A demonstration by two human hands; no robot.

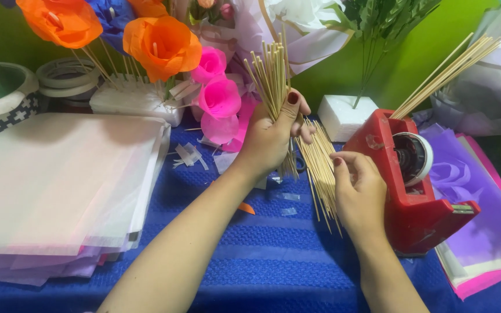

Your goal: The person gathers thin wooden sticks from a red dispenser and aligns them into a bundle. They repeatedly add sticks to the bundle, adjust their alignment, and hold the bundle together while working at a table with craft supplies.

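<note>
Skewers (271, 72), light, stiff, splintery: left hand (271, 139) grips the bundle mid-length; right hand (358, 191) pinches loose sticks (320, 168) just below it.

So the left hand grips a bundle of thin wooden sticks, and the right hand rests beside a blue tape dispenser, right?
Not quite. The tape dispenser is red, not blue; the blue you see is the tablecloth. The rest holds: the left hand grips a bundle of thin wooden sticks, and the right hand rests beside the dispenser, as the head view shows.
</note>
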